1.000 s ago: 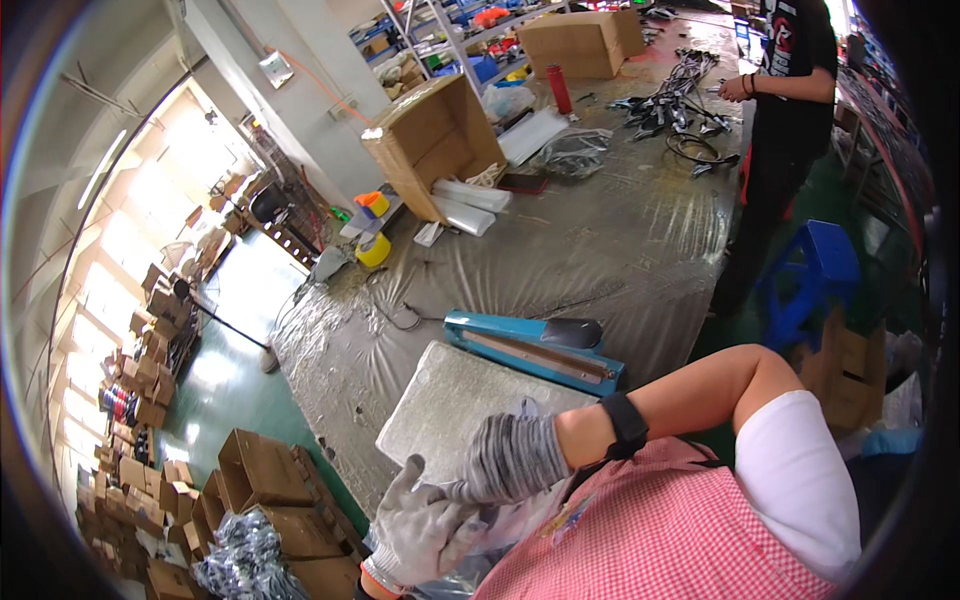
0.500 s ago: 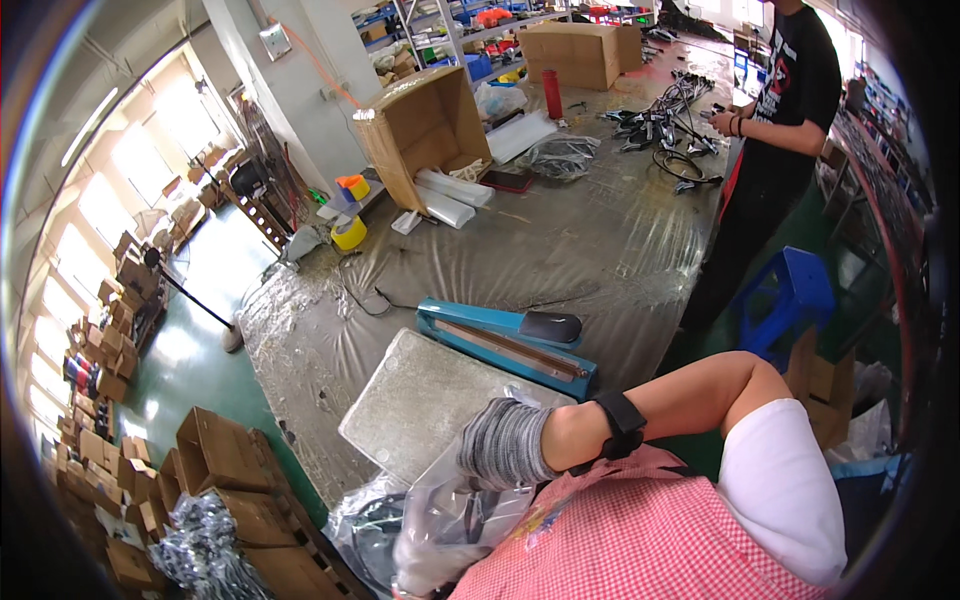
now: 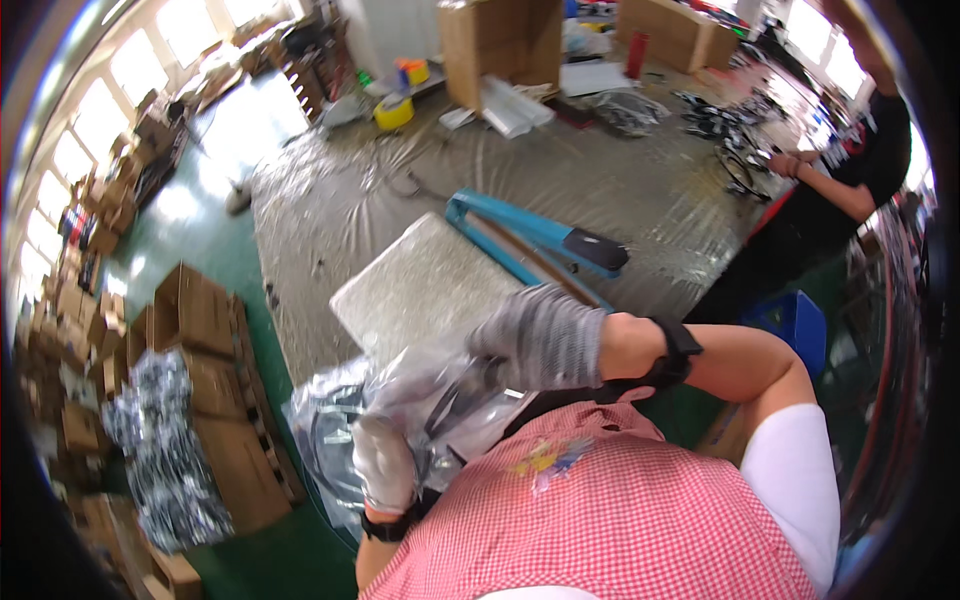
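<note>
Fingers of both gloved hands pinch a clear bag at six o'clock; thin plastic could tear.

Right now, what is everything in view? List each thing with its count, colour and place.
clear plastic bag: one, transparent, dark cable-like contents, held at the table's near edge
pale board: one, whitish, flat on the table beyond the bag
heat sealer: one, blue with a black handle, right of the board
table: one, covered in grey plastic sheet
open cardboard box: one, brown, far end of the table
tape roll: one, yellow, left of that box
blue stool: one, right of the table
other person: one, dark shirt, far right
floor cartons: several, brown, on the green floor, left
left hand: white glove, gripping the bag
right hand: grey glove, on the bag's top
</note>
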`<action>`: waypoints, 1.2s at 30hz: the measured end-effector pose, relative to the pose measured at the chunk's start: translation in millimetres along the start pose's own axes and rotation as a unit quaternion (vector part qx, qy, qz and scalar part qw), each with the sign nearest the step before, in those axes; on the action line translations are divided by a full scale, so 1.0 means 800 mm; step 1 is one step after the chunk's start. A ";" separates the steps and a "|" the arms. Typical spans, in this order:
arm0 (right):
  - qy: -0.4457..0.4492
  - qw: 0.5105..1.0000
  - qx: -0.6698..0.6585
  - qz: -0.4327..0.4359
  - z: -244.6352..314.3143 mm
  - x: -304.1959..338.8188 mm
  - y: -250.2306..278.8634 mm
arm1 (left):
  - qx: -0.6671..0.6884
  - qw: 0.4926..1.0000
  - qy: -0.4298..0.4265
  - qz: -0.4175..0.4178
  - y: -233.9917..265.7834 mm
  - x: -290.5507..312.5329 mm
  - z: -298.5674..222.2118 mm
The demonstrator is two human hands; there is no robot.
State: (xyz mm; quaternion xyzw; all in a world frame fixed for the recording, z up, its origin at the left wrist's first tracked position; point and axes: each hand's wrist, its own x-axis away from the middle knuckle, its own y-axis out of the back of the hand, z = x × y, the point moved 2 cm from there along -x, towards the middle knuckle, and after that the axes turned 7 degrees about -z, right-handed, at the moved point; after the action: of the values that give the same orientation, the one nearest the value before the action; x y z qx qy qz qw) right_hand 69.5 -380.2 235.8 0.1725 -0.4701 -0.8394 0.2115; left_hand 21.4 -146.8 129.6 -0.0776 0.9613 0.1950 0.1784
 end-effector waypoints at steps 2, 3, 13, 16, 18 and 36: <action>0.005 1.000 -0.012 -0.023 -0.007 0.005 -0.006 | 0.191 0.956 0.131 0.178 0.013 -0.025 0.011; -0.019 0.998 0.002 -0.052 -0.006 0.008 -0.005 | 0.190 0.958 0.137 0.164 0.010 -0.017 0.011; 0.048 0.981 0.124 0.143 -0.005 0.011 0.019 | 0.063 0.993 0.058 -0.082 -0.033 -0.022 -0.026; 0.080 0.960 0.227 0.142 -0.054 0.041 0.043 | 0.101 0.984 0.117 -0.093 -0.020 -0.028 0.010; 0.076 0.964 0.232 0.105 -0.040 0.050 0.055 | 0.093 0.990 0.067 -0.086 -0.021 -0.030 -0.003; -0.021 0.974 -0.166 -0.152 -0.052 0.073 0.069 | 0.246 0.968 0.036 0.030 -0.044 -0.098 -0.046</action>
State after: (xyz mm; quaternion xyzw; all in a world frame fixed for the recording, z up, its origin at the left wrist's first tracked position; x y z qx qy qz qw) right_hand 50.7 -466.4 257.2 0.1871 -0.2963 -0.9315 0.0972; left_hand 90.3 -187.1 178.5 -0.0089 0.9874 -0.0455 0.1516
